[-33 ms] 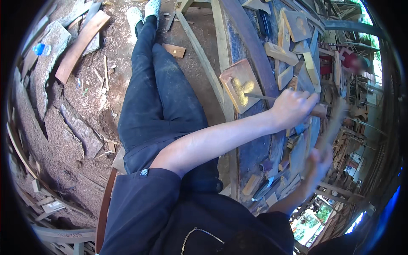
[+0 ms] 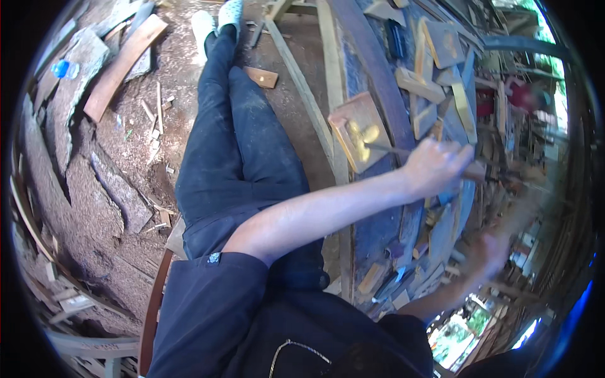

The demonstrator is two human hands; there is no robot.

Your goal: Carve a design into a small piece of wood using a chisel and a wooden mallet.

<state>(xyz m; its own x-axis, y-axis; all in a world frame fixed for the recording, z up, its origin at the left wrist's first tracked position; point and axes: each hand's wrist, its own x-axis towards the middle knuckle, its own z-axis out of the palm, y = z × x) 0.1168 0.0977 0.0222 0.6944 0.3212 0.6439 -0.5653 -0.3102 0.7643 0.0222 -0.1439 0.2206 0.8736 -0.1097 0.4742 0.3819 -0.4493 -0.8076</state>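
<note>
On the bench lies a square wooden block (image 2: 353, 107) with a pale yellow carved hollow of rounded lobes (image 2: 360, 135). My left hand (image 2: 438, 165) is closed round a chisel (image 2: 387, 148). Its metal blade reaches left to the hollow, and the end of its handle shows beyond my fist. Further right and nearer, my right hand (image 2: 493, 250) is smeared by motion but wrapped round a wooden mallet (image 2: 526, 211). The mallet, a blurred stick-like shape, stands apart from the chisel's handle. Where the blade tip meets the wood is hard to make out.
Wood offcuts (image 2: 419, 85) and another square block with a shallow hollow (image 2: 443, 44) crowd the bench beyond. A dark case (image 2: 395, 39) lies among them. Bark slabs, a plank (image 2: 123, 69) and a bottle (image 2: 62, 69) lie on the shaving-strewn ground at left.
My right hand and the mallet have swung right, away from the chisel's handle. My left hand keeps the chisel at the hollow; the view has shifted slightly.
</note>
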